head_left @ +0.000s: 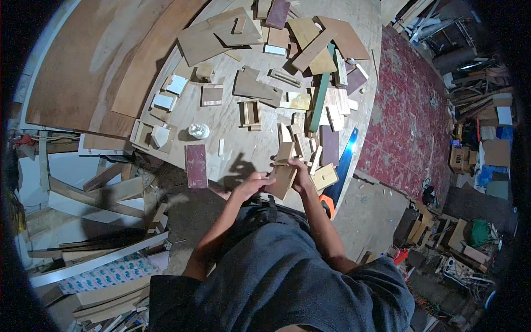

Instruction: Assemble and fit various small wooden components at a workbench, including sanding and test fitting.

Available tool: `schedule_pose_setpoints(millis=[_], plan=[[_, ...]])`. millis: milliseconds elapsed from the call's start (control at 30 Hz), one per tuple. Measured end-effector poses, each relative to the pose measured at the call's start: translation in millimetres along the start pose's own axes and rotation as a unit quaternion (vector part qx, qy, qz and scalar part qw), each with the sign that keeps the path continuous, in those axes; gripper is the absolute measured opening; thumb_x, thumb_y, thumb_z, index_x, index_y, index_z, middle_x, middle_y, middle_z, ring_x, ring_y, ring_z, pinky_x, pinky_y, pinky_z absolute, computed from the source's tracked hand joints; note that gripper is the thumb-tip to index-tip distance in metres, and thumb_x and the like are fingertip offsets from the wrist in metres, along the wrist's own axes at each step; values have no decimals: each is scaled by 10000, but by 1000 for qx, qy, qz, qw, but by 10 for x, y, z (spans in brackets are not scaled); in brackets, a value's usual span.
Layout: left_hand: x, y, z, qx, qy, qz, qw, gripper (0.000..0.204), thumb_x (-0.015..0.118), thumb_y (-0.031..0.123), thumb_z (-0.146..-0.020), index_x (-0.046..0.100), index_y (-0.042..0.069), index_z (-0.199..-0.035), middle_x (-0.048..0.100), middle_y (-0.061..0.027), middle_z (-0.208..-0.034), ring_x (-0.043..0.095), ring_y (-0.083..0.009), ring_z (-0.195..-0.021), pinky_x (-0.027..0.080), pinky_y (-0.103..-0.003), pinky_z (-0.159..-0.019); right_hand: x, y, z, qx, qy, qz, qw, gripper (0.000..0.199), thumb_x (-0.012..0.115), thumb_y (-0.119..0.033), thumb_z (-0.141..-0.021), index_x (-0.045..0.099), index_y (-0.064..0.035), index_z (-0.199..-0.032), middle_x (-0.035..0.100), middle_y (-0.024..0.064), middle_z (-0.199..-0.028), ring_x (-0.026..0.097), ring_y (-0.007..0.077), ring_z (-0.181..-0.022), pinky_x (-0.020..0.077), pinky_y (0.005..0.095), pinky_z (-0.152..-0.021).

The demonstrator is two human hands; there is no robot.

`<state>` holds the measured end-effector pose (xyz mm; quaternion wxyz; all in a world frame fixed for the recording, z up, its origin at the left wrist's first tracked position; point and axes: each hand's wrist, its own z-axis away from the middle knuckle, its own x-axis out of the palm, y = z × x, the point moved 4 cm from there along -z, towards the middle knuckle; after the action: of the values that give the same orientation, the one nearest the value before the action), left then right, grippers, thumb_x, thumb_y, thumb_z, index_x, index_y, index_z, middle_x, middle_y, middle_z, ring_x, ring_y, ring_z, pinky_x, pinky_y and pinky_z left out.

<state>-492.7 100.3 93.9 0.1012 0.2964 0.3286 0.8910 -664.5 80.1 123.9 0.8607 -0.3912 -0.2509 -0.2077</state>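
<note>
1 wooden piece (284, 181) is grasped by the left hand (251, 185) and the right hand (301, 175) at opposite sides, above the near edge of the table (229, 119). It looks light, stiff and hardly slippery; its long edges seem the best hold. Wood offcuts (257, 88) litter the pale tabletop; worn red flooring (406, 110) lies rightward

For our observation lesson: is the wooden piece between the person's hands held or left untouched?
Held: the left hand has its fingers on the left side of the wooden piece, the right hand on its right.
</note>
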Motion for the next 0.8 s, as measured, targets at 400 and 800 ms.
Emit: schedule_pose_setpoints(millis=[400,800], plan=[[-482,-729,690,111,253,-42,960,273,720,19,-823,587,7,-1060,682,-78,-955,670,-160,-862,569,-298,-717,-550,-107,-944,-8,215,277,936,430,759,-501,-739,642,-88,-763,638,51,-723,634,185,-649,498,382,-605],[47,-18,1367,444,451,-413,654,186,647,-104,-733,678,-12,-891,692,-88,-929,657,-287,-937,487,-425,-929,-625,-111,-1334,-233,266,494,795,495,721,-485,-842,687,9,-854,664,85,-707,612,151,-574,493,306,-519]])
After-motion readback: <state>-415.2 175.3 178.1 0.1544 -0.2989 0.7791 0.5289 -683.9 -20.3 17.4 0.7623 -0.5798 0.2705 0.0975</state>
